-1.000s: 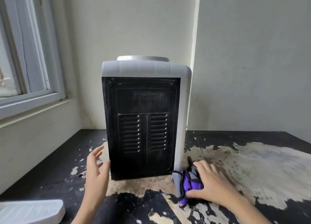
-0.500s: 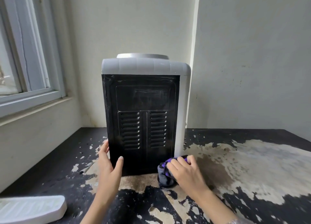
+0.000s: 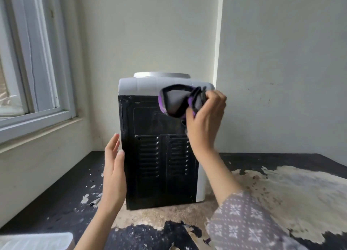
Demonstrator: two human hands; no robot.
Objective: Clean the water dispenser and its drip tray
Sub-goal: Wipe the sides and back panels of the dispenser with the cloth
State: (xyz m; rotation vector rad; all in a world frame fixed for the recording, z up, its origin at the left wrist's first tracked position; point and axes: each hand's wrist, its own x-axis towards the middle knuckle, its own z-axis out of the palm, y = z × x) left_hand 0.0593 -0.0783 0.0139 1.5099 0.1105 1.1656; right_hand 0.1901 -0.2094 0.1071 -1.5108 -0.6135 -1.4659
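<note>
- Water dispenser [image 3: 159, 150] stands upright on the peeling dark surface [image 3: 281, 193], near the corner of the wall, with its black back panel turned toward you.
- Your right hand [image 3: 205, 118] holds a grey and purple cloth [image 3: 176, 101] up by the top of the black panel, just under the white top edge. Your fingers are curled tight around the bunched cloth.
- Your left hand [image 3: 114, 172] lies flat against the left side of the dispenser. Those fingers are straight and close together, holding nothing. It looks like you are keeping the dispenser steady.
- I think you are at the start of wiping the back panel, from the top down.
- The black panel looks smudgy and dull in places, so it seems it needs more wiping, and the slots lower down too.
- You cannot see the front and the taps from here, so I cannot tell if they are clean.
- A white ridged thing [image 3: 35, 241] lies at the bottom left corner of the surface. It may be the drip tray, but I cannot be sure. If it is, it is well apart from the dispenser, and I cannot tell if it is clean.
</note>
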